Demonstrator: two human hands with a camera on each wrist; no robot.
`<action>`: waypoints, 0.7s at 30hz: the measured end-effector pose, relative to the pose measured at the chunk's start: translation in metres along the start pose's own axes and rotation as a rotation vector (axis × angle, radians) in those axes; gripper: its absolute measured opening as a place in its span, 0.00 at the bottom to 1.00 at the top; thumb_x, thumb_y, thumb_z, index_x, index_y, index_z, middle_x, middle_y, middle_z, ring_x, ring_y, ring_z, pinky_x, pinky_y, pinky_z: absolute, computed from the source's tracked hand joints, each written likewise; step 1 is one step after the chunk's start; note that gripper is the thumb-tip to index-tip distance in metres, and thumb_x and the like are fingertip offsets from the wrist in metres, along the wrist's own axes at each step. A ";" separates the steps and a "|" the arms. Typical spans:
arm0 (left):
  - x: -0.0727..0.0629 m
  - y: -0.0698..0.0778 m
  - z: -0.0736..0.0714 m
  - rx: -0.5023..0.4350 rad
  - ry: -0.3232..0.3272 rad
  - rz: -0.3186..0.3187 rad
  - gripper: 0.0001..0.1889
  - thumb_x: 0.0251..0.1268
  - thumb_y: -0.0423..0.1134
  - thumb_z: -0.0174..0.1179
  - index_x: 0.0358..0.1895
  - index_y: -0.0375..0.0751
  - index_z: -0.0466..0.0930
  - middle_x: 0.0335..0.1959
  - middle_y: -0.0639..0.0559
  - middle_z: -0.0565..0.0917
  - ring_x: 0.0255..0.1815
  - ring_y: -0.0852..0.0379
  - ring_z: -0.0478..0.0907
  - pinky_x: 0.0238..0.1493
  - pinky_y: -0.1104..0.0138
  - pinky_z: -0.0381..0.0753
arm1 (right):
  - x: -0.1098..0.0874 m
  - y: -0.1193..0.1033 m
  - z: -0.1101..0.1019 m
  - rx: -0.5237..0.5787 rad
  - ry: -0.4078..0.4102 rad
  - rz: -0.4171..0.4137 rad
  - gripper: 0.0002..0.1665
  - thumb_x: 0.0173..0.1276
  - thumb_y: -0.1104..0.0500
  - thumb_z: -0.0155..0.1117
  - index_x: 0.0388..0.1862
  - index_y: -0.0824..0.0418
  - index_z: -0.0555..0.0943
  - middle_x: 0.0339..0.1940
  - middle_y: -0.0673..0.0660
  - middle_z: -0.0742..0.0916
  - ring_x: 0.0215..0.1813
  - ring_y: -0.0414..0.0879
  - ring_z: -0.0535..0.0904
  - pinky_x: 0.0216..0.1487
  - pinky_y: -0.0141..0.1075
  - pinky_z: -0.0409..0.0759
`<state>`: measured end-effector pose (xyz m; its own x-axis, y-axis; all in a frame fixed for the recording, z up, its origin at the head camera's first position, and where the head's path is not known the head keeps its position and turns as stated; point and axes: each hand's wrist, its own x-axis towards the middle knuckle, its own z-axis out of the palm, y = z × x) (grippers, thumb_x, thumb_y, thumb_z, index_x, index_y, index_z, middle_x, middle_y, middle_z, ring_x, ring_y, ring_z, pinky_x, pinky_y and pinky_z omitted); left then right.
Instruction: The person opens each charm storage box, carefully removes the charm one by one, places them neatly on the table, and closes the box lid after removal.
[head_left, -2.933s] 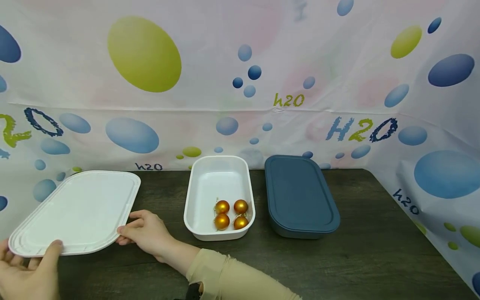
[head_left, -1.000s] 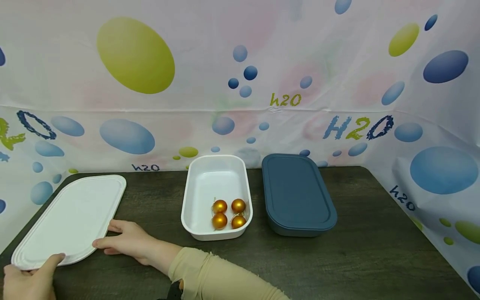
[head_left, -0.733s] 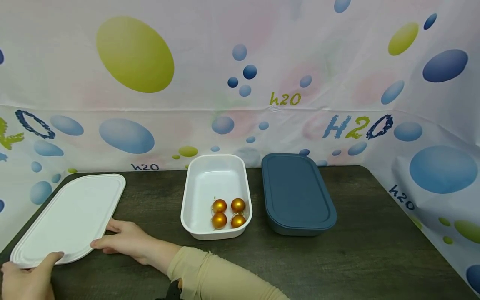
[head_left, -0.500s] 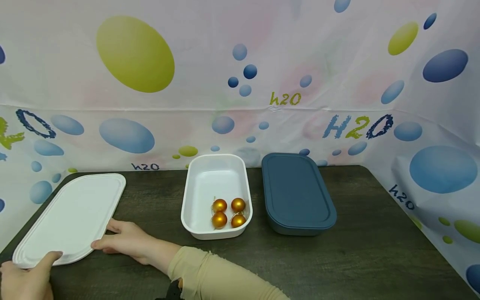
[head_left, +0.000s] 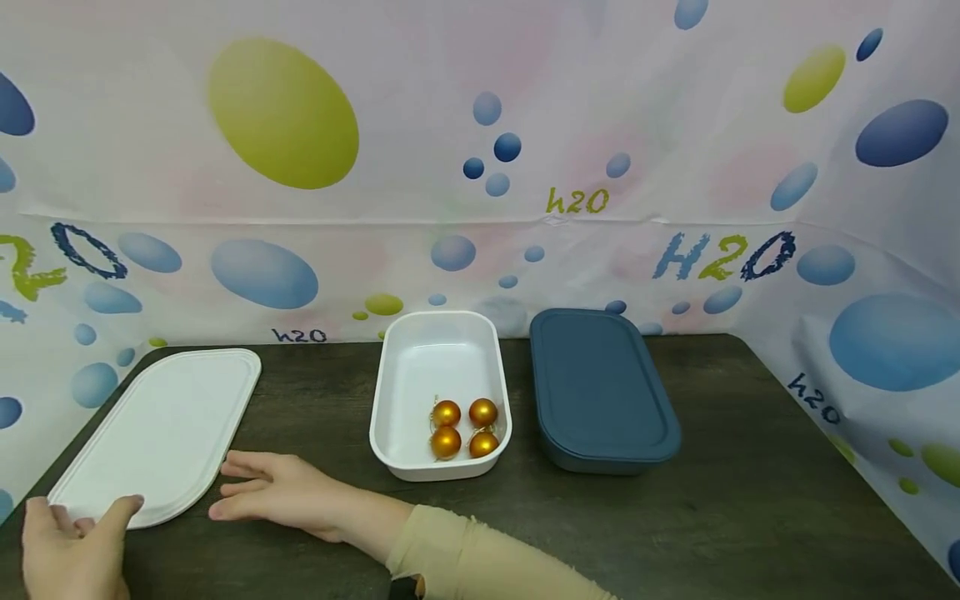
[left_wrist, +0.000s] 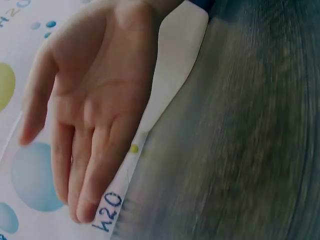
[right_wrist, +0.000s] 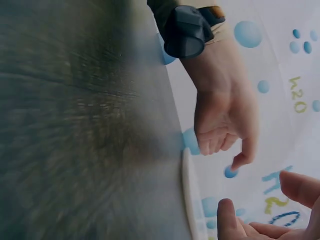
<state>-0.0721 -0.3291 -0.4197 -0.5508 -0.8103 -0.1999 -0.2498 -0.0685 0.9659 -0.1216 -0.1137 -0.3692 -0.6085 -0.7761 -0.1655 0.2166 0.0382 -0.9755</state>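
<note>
A white lid point(head_left: 161, 425) lies flat at the left end of the dark table. My left hand point(head_left: 82, 550) is at its near edge, thumb raised and fingers loosely bent, holding nothing. To the right of the lid, my right hand point(head_left: 292, 500) has its fingers spread, thumb apart, and grips nothing. The left wrist view shows my right hand's point(left_wrist: 100, 95) bare palm. In the right wrist view my left hand point(right_wrist: 225, 105) hangs beyond the lid's thin edge point(right_wrist: 189, 190).
Mid-table stands a white box point(head_left: 416, 367) without a cover, holding several gold baubles point(head_left: 446, 442) at its near end. Right of it is a blue box point(head_left: 603, 392) with its lid on. A printed curtain point(head_left: 420, 125) hangs behind the table point(head_left: 750, 517).
The white lid was lowered from both hands onto the table. Both hands then let go: my right hand drew back a little to the right, and my left thumb lifted off the edge.
</note>
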 end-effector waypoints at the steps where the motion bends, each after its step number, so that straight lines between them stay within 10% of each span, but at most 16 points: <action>1: -0.001 -0.001 0.002 -0.004 -0.011 0.004 0.51 0.63 0.33 0.58 0.75 0.61 0.27 0.74 0.64 0.30 0.72 0.65 0.30 0.69 0.71 0.41 | -0.006 -0.001 -0.004 -0.018 -0.014 -0.009 0.34 0.70 0.65 0.58 0.73 0.56 0.63 0.64 0.41 0.75 0.57 0.30 0.73 0.50 0.24 0.72; 13: -0.064 0.018 0.047 -0.153 -0.279 0.182 0.40 0.66 0.25 0.52 0.77 0.45 0.42 0.76 0.48 0.45 0.74 0.59 0.46 0.66 0.75 0.56 | -0.060 -0.010 -0.032 -0.209 -0.031 -0.163 0.34 0.69 0.64 0.60 0.73 0.56 0.63 0.66 0.42 0.73 0.60 0.29 0.70 0.52 0.23 0.72; 21: -0.106 0.022 0.074 -0.135 -0.424 0.327 0.26 0.66 0.25 0.53 0.66 0.37 0.58 0.57 0.51 0.65 0.55 0.60 0.66 0.49 0.79 0.67 | -0.088 -0.015 -0.048 -0.242 -0.019 -0.281 0.32 0.71 0.64 0.58 0.72 0.59 0.62 0.69 0.47 0.70 0.65 0.35 0.68 0.56 0.26 0.71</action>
<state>-0.0783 -0.2017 -0.3894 -0.8621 -0.4983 0.0924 0.0772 0.0510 0.9957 -0.1078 -0.0156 -0.3466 -0.6035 -0.7891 0.1146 -0.1451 -0.0327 -0.9889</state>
